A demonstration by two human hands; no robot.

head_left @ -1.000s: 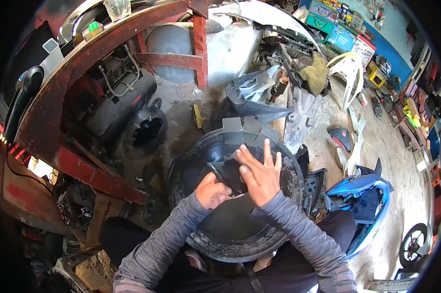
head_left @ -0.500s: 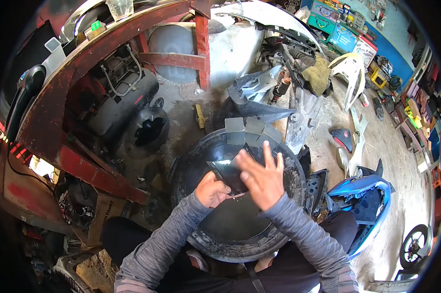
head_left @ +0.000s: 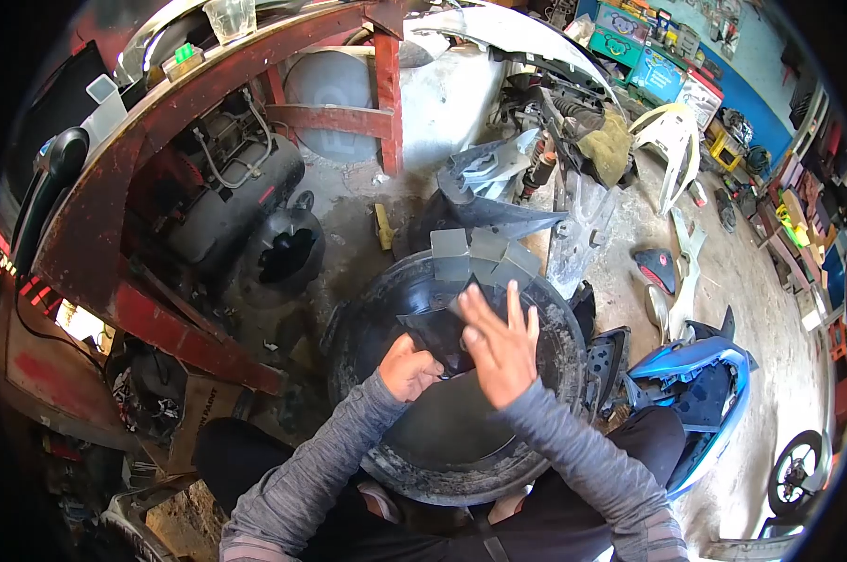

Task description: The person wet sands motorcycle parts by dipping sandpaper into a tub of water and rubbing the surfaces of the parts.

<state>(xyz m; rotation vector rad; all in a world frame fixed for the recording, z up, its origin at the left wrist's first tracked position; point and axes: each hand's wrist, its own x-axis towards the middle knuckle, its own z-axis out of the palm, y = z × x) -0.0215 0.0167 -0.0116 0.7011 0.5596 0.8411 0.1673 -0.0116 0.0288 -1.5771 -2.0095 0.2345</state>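
My left hand (head_left: pixel 409 369) grips the near left edge of a dark, glossy panel piece (head_left: pixel 427 330), with the thumb on top. Above the panel's right side is my right hand (head_left: pixel 501 348), its fingers stretched out and slightly blurred; whether it touches the panel cannot be told. Both hands are over a round black tub (head_left: pixel 562 375) with murky liquid (head_left: pixel 453 426) in its bottom. Grey square sheets, perhaps sandpaper (head_left: pixel 450 255), lie side by side over the tub's far rim.
A red wooden bench (head_left: pixel 161 103) stands left, with an air compressor (head_left: pixel 227 201) beneath it. Blue motorcycle bodywork (head_left: pixel 709 393) lies right of the tub. Dark and silver fairing parts (head_left: pixel 498 206) are on the floor beyond, near a yellow object (head_left: pixel 384 227).
The panel has tilted and no longer shows its bright reflection. My right hand has shifted slightly down, its fingers still extended. My left hand keeps its grip.
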